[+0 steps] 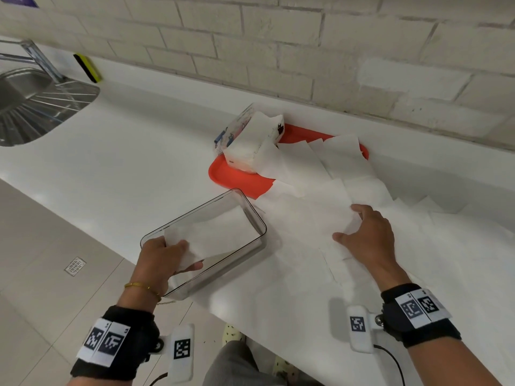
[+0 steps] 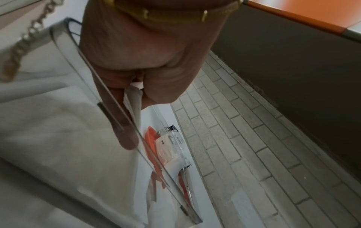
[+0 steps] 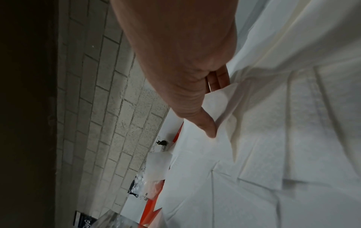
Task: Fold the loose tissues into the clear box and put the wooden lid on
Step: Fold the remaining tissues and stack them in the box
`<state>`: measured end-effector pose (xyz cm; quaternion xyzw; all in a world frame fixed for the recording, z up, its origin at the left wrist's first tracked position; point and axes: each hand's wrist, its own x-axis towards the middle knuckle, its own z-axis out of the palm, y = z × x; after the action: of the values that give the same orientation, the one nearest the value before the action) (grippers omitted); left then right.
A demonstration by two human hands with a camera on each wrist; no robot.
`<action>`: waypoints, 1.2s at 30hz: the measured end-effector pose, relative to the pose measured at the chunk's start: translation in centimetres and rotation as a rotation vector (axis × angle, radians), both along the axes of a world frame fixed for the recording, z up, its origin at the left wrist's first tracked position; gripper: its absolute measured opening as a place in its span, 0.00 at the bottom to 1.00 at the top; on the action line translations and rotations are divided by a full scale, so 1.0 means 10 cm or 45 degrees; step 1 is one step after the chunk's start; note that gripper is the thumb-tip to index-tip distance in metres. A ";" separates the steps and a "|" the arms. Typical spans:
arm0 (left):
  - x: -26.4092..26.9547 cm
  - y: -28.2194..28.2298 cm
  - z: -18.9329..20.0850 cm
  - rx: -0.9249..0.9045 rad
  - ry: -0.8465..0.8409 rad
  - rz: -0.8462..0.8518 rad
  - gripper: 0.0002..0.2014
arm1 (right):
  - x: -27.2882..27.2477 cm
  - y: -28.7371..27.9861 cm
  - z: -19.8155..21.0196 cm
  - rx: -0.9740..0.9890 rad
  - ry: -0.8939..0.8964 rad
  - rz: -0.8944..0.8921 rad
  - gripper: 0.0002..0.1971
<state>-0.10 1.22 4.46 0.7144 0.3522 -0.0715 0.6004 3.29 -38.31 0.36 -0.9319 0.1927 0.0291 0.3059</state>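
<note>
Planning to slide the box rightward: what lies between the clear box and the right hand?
Loose tissues spread flat on the counter fill the stretch from clear box to right hand; the head view shows it.

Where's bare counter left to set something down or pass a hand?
Free: the counter between sink, clear box and red tray, plus the strip along the wall behind it. Crowded: right of the box, loose tissues cover the counter from tray to front edge.

head: bright, even, edges bowed | wrists: dim, left hand [image 2: 148,54] blurred close-up
</note>
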 end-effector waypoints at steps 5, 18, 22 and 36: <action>0.05 -0.02 -0.03 0.136 0.051 -0.052 0.09 | -0.01 0.01 0.05 0.221 -0.096 -0.053 0.36; 0.01 -0.10 0.03 1.164 0.247 -0.481 0.22 | -0.02 -0.08 0.18 0.642 -0.075 -0.170 0.26; -0.08 -0.22 0.34 1.356 0.262 -0.499 0.26 | -0.09 -0.12 0.29 0.991 0.049 -0.153 0.18; -0.23 -1.52 0.21 -0.655 0.000 -0.892 0.23 | -0.68 0.14 0.73 1.439 0.259 0.489 0.20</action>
<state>-2.39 -13.93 6.61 0.6178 0.0593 -0.3564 0.6984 -3.50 -36.91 7.65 -0.6358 0.0040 0.2706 0.7228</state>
